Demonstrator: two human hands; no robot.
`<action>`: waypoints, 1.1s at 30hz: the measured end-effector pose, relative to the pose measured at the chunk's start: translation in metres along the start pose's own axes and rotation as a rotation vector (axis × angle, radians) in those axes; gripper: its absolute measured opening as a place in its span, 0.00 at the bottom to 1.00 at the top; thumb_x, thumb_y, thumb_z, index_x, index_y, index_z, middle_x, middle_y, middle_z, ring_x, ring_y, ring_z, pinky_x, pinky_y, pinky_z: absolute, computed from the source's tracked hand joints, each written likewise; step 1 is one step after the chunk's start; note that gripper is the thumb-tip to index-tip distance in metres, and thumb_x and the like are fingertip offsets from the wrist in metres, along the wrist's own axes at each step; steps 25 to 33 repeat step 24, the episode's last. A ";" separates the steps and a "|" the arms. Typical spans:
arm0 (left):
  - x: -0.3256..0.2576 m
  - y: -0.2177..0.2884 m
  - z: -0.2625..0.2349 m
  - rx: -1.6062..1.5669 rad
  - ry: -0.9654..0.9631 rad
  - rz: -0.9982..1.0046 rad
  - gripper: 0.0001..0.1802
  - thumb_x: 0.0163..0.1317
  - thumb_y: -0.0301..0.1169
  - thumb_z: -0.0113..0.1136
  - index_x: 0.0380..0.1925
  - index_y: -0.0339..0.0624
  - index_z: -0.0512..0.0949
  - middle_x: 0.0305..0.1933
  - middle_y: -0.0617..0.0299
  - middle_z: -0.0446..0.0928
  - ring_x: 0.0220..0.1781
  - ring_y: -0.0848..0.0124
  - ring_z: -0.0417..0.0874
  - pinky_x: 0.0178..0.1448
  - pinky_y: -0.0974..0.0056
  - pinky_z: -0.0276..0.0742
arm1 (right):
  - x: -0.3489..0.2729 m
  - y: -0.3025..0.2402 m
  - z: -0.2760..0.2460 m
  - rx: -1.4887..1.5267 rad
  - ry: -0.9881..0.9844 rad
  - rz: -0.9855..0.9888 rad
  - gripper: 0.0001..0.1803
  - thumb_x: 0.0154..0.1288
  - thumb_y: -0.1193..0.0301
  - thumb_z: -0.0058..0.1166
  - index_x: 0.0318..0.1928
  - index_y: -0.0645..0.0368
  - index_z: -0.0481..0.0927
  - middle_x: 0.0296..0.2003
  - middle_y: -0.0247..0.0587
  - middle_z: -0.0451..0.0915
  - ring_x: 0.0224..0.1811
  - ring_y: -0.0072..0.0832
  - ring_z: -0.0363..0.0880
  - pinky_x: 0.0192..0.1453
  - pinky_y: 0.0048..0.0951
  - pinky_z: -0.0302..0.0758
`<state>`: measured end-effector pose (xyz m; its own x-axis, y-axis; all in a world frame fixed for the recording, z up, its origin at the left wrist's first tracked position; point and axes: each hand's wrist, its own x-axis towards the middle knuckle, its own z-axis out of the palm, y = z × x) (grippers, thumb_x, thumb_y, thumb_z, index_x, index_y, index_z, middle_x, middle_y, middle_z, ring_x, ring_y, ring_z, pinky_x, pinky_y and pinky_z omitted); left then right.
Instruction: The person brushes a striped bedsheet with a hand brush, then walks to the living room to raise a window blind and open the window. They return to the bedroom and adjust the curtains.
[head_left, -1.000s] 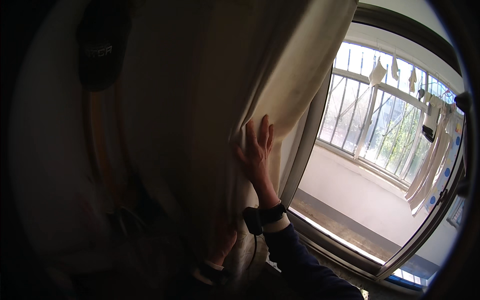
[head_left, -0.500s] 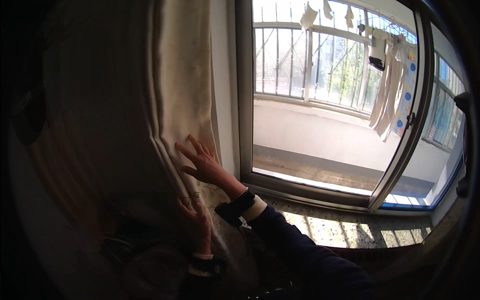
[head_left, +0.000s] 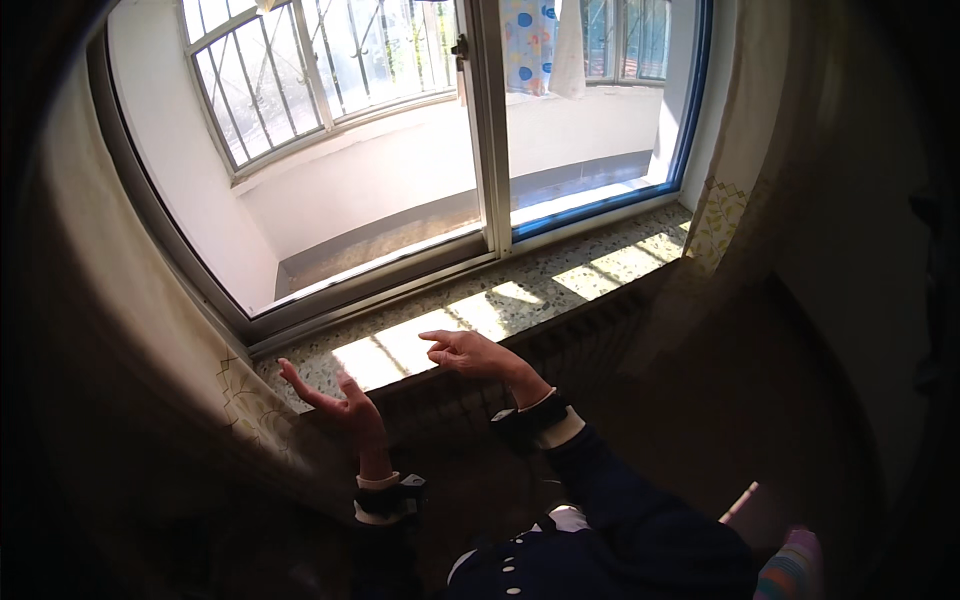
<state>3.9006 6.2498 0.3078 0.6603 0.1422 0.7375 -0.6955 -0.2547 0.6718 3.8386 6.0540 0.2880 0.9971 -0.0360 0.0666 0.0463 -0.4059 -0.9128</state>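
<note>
My left hand (head_left: 348, 408) is raised in front of the speckled stone windowsill (head_left: 528, 268), with its fingers spread and nothing in them. To its left hangs a cream curtain (head_left: 150, 290) with a leafy pattern near its lower part; the hand is apart from its bright middle. Further right, my right hand (head_left: 478, 358) hovers before the sunlit part of the sill. Its forefinger and thumb stretch out to the left, and no object shows in it. A second cream curtain (head_left: 745, 135) hangs at the right end of the window.
A sliding window (head_left: 487, 130) with a metal frame rises behind the sill, and a latch (head_left: 460, 50) sits on its upright. Beyond it lie a balcony wall (head_left: 350, 205), barred windows and hanging laundry (head_left: 530, 45). A dark ribbed radiator (head_left: 570, 335) stands under the sill.
The view has swung right, bringing the sill and right curtain into sight. Both hands have left the left curtain, which they were touching, and moved over in front of the sill.
</note>
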 end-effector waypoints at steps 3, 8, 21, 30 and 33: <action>-0.059 0.050 0.102 -0.224 -0.170 -0.006 0.34 0.54 0.20 0.45 0.64 0.37 0.51 0.69 0.52 0.52 0.73 0.58 0.44 0.73 0.54 0.38 | -0.076 0.041 -0.081 0.079 0.098 0.064 0.25 0.66 0.65 0.49 0.61 0.59 0.65 0.37 0.39 0.80 0.38 0.22 0.75 0.44 0.22 0.72; -0.163 0.164 0.261 -0.511 -0.498 -0.077 0.32 0.52 0.18 0.47 0.61 0.39 0.59 0.66 0.54 0.58 0.73 0.57 0.46 0.72 0.54 0.41 | -0.219 0.097 -0.212 0.040 0.451 0.219 0.23 0.66 0.67 0.49 0.59 0.61 0.66 0.38 0.39 0.80 0.37 0.20 0.75 0.44 0.22 0.73; -0.233 0.403 0.570 -0.670 -0.841 0.133 0.52 0.50 0.49 0.64 0.68 0.53 0.43 0.73 0.49 0.35 0.72 0.44 0.28 0.71 0.41 0.32 | -0.365 0.170 -0.435 -0.258 1.028 0.226 0.32 0.62 0.64 0.53 0.65 0.50 0.58 0.60 0.52 0.56 0.57 0.44 0.66 0.58 0.40 0.68; -0.236 0.451 0.643 -0.666 -0.834 0.208 0.54 0.49 0.53 0.63 0.69 0.56 0.40 0.73 0.52 0.29 0.72 0.43 0.26 0.69 0.37 0.30 | -0.359 0.210 -0.486 -0.647 1.040 0.264 0.38 0.60 0.64 0.55 0.68 0.47 0.51 0.67 0.45 0.46 0.66 0.49 0.52 0.67 0.43 0.56; -0.236 0.451 0.643 -0.666 -0.834 0.208 0.54 0.49 0.53 0.63 0.69 0.56 0.40 0.73 0.52 0.29 0.72 0.43 0.26 0.69 0.37 0.30 | -0.359 0.210 -0.486 -0.647 1.040 0.264 0.38 0.60 0.64 0.55 0.68 0.47 0.51 0.67 0.45 0.46 0.66 0.49 0.52 0.67 0.43 0.56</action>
